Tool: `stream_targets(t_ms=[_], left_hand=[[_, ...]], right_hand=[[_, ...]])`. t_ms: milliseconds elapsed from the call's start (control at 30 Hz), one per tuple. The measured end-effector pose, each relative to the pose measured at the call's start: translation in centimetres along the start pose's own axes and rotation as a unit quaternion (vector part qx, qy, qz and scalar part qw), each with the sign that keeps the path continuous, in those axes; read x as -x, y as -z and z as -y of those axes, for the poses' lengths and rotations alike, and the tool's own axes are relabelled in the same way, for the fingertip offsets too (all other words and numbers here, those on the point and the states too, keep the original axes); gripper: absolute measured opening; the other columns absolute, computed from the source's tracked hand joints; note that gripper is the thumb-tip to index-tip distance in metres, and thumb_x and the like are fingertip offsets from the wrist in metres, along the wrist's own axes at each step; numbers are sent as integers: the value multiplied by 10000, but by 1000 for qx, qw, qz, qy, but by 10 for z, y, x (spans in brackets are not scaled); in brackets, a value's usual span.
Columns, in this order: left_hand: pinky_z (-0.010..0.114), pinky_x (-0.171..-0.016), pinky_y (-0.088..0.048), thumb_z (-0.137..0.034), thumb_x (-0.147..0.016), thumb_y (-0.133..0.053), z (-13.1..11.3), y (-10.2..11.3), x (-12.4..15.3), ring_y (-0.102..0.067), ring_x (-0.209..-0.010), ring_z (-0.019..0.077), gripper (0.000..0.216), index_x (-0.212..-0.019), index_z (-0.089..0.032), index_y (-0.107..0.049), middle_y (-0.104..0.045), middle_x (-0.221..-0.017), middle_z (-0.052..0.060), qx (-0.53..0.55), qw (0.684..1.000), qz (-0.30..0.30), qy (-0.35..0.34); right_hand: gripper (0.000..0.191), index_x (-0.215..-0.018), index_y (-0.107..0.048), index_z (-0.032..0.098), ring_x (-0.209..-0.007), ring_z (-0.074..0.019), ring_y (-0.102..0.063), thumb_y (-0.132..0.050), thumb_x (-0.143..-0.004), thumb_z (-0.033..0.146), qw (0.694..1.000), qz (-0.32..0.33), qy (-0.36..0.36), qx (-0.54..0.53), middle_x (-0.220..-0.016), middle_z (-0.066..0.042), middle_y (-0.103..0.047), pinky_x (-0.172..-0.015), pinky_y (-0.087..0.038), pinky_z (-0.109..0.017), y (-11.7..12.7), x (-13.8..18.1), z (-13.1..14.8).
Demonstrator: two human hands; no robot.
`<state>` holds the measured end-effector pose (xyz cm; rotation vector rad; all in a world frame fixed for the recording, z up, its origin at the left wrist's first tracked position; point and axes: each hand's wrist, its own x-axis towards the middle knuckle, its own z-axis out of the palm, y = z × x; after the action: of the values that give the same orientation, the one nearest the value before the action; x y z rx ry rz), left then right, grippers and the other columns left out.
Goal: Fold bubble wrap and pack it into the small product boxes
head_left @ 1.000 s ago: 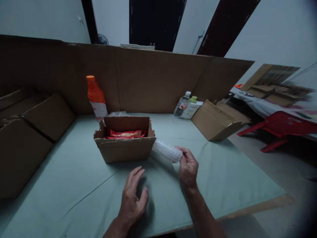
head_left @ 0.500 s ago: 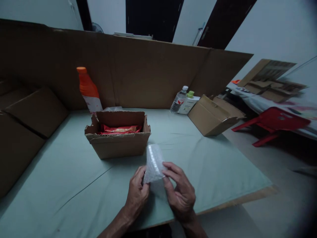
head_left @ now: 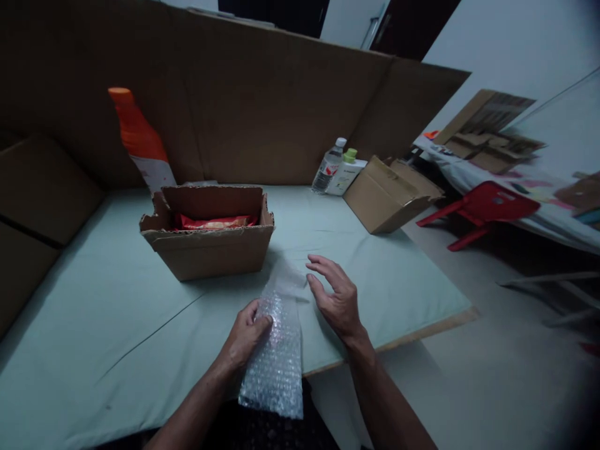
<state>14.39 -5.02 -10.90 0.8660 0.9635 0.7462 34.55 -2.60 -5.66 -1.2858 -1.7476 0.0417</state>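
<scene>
My left hand [head_left: 248, 331] grips the left side of a clear bubble-wrap pouch [head_left: 276, 350], thumb on top. The pouch lies lengthwise and its lower end hangs past the table's near edge. At its far end a thin clear flap [head_left: 285, 275] spreads toward the right. My right hand [head_left: 335, 294] hovers beside that flap with fingers curved and thumb apart, holding nothing that I can see. Beyond my hands stands an open cardboard box [head_left: 218, 253] with red packets [head_left: 213, 222] inside it.
An orange-topped bottle [head_left: 143, 147] stands behind the box. At the back right are a clear water bottle [head_left: 328, 167], a white bottle with a green cap [head_left: 347, 174] and a tilted cardboard box [head_left: 389, 195]. A tall cardboard panel [head_left: 281, 106] borders the pale green tabletop [head_left: 117, 325].
The bubble-wrap pouch has come nearer to me and now lies stretched out lengthwise. My right hand has let go of its edge and moved slightly away. The view has tilted down.
</scene>
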Motion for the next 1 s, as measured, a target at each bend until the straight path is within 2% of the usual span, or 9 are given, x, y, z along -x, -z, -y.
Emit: stream_targets(t_ms=[100,200,300,367,467,567,767,900,1000], left_hand=[[243,-573,-443,-415,-722,-677,-1,2,3,-550,-612,136,493,-1118,-130,-606,-654,-823,32,19,1000,-11,3],[243,-594,-460,-407,-721,-677,-1,0,3,-578,-668,146,563,-1204,-139,-568,-679,-931,65,22,1000,-10,-7],[244,-592,-462,-384,-742,-657,2,0,-1,-572,-667,142,583,-1256,-136,-541,-678,-955,65,8,1000,14,-4],[239,-577,-449,-355,-745,-647,5,3,-2,-549,-636,133,562,-1250,-127,-550,-665,-900,44,-9,999,33,5],[229,-557,-423,-310,-739,-629,7,8,2,-519,-604,122,512,-1212,-118,-585,-634,-821,17,-27,998,49,20],[230,-553,-413,-309,-749,-622,5,11,10,-514,-602,121,493,-1201,-113,-597,-622,-812,13,-17,999,45,18],[230,-553,-420,-416,-802,-673,4,13,21,-515,-604,118,633,-1349,-141,-511,-635,-852,21,21,999,38,24],[256,-582,-456,-466,-780,-717,6,15,21,-552,-644,141,867,-1505,-176,-339,-643,-907,42,17,999,21,36],[260,-602,-449,-483,-765,-742,9,18,22,-536,-647,136,1028,-1575,-205,-174,-622,-881,24,34,999,13,34]], right_hand=[[200,-1100,-701,240,-1097,-228,-680,-636,-916,200,999,48,-4,-3,-1179,-87,-725,-954,-554,-417,7,25,-12],[333,-1224,-657,245,-1163,-253,-647,-672,-891,231,992,127,11,12,-1260,-103,-693,-977,-529,-449,9,45,-16],[502,-1351,-584,223,-1263,-298,-582,-702,-866,272,977,204,31,45,-1387,-139,-618,-1007,-496,-496,-1,53,-17],[473,-1329,-603,191,-1285,-321,-561,-691,-869,258,970,229,42,66,-1407,-159,-602,-1004,-485,-513,-12,52,-21],[212,-1101,-705,187,-1176,-304,-625,-608,-913,191,974,207,37,80,-1269,-144,-691,-945,-500,-489,-24,46,-31],[167,-966,-711,212,-1063,-270,-672,-547,-949,186,985,159,15,73,-1136,-109,-746,-892,-508,-450,-24,34,-43],[162,-933,-690,212,-1043,-247,-680,-534,-963,240,995,67,-10,79,-1082,-94,-763,-929,-488,-411,-15,-15,-60],[158,-940,-708,201,-1060,-267,-666,-551,-921,210,990,65,-56,110,-1090,-104,-760,-957,-469,-428,-34,-55,-77],[197,-1030,-718,188,-1081,-295,-652,-587,-885,212,990,74,-66,105,-1147,-123,-743,-961,-471,-461,-53,-63,-86]])
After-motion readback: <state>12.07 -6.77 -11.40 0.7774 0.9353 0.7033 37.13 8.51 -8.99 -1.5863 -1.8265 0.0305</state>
